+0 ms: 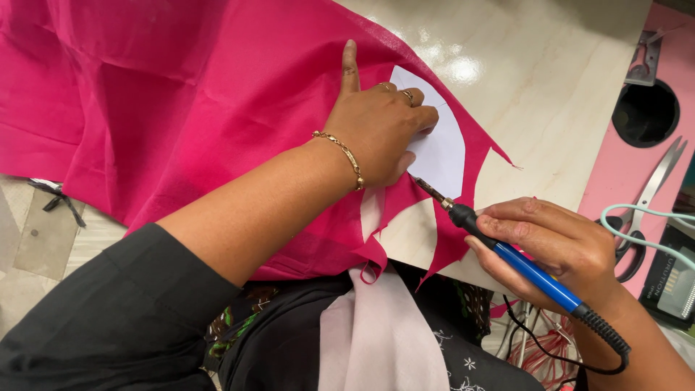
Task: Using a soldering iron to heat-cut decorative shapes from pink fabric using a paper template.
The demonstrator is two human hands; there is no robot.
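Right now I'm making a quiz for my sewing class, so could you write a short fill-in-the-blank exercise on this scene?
1. The left hand presses a white paper template onto the ____ fabric.
2. The right hand holds a hot-tip tool with a ____ handle.
3. On the left wrist sits a gold ____.
4. The scissors lie on a ____ surface.

Missing words: pink; blue; bracelet; pink

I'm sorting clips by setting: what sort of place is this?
Probably a tailoring or garment workshop: pink fabric lies over a worktable, the right hand runs a corded hot tool along a white template, and scissors lie nearby.
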